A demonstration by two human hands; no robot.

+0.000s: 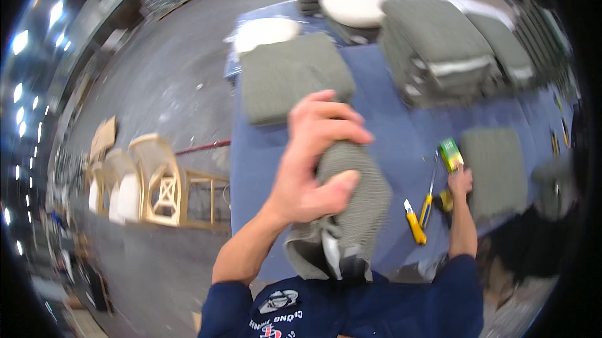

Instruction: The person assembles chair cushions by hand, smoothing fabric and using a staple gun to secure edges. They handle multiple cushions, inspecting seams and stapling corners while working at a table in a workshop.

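Note:
My left hand is wrapped round a grey-green fabric cushion, raised close in front of my chest. The cushion's lower end is loose, with a fold of cloth and a white strip showing. Off to the right, my right hand has its fingers closed on the near end of a small green and yellow box. Beside that hand lie a yellow-handled screwdriver, a yellow utility knife and a yellow and black tool, partly hidden. A flat grey-green cushion lies just right of the box.
A blue-covered table holds a grey-green cushion at left, white round pads at the back and stacked grey-green cushions at back right. Wooden chairs stand on the floor at left. A person is at the right edge.

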